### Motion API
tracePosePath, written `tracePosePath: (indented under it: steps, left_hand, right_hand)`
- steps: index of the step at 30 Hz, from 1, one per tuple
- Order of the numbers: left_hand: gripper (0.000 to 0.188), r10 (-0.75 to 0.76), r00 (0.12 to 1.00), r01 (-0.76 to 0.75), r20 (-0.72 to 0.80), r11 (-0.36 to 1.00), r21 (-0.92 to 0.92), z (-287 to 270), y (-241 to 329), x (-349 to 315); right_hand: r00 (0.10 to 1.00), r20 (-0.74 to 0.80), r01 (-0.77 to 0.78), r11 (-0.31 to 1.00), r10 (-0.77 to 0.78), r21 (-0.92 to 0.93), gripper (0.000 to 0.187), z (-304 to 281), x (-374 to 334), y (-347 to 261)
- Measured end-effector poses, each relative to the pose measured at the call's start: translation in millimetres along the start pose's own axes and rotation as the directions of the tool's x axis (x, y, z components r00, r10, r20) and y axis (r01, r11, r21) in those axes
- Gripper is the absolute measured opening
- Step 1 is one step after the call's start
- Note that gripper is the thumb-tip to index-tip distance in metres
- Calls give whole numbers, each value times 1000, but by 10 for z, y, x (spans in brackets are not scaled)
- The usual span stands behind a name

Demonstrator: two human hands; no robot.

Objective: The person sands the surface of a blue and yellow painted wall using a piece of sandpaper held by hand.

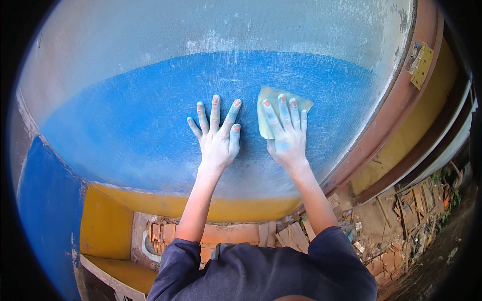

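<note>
the left hand [217, 143] lies against a painted wall [133, 118], palm toward it, with its fingers spread wide and holding nothing. the right hand [290, 143] is just to the right, its fingers straight and slightly apart, laid flat over a pale green sheet [264, 123] rather than curled round it; its thumb is partly tucked in at the lower left. the sheet sits between the right hand and the wall, its corners showing above and to both sides of the fingers. both hands carry pale, bluish dust, and it runs thinly over the wrists.

both hands are on the wide blue band of the wall, which is scuffed with whitish marks. above it the paint is grey-blue, and below runs a yellow strip [246, 209]. to the right stands a reddish-brown frame [426, 27] with a yellowish hinge [422, 66]. at the lower left a yellow ledge [120, 273] juts out beside a blue side wall [47, 210]. broken bricks and scraps [416, 215] lie on the ground at the lower right. the person wears a dark shirt [266, 271].
</note>
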State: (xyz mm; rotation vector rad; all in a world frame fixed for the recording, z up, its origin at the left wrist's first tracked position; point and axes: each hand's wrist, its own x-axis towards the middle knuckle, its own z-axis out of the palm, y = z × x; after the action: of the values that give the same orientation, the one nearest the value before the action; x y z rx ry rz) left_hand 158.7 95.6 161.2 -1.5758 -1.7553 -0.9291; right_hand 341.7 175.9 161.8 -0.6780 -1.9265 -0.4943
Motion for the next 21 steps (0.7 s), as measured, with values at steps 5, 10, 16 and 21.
tracePosePath:
  steps: [5,10,16,21]
  left_hand:
    - [50,-101,992,95,-74,992,-80,-75,-622,-287]
    - [53,-88,986,54,-141,971,-232,-256,-1235,-367]
    - [51,-92,985,81,-144,994,-77,-646,-2187,-386]
    - [52,-71,970,85,-233,995,52,-756,-2860,-472]
  right_hand:
    - [1000,17,-19,997,20,-81,72,-270,428,-39]
    - [996,-93,10,999,-15,-51,75,-108,977,-467]
    - [976,-87,190,975,-200,-116,67,353,1082,-1367]
    - [965,-200,145,980,-171,-137,68,445,1906,-2030]
